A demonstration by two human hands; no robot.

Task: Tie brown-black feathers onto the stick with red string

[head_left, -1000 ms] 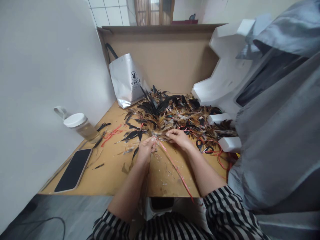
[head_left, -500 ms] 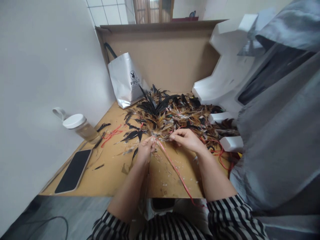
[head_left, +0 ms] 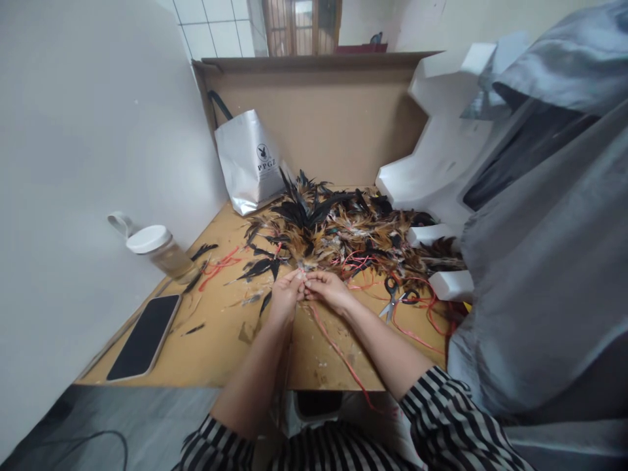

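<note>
My left hand [head_left: 288, 292] is closed in a pinch at the base of a bundle of brown and black feathers [head_left: 305, 245]. Right beside it, my right hand [head_left: 324, 288] pinches at the same spot, with the fingertips of both hands meeting. A red string [head_left: 334, 345] runs from under the fingers down over the table's front edge. What exactly lies between my right fingertips is hidden. Behind the hands spreads a large heap of brown and black feathers [head_left: 363, 226] with red strings among them.
Black-handled scissors [head_left: 392, 301] lie to the right by tangled red string [head_left: 432, 314]. On the left are a phone [head_left: 144, 337] and a lidded bottle [head_left: 161, 252]. A silver bag [head_left: 250, 163] leans at the back. White foam [head_left: 417, 170] and grey cloth [head_left: 544, 261] border the right side.
My right hand has moved left and down to meet my left hand, uncovering the scissors. The left hand stays at the feather bundle's base. The view has tilted slightly.
</note>
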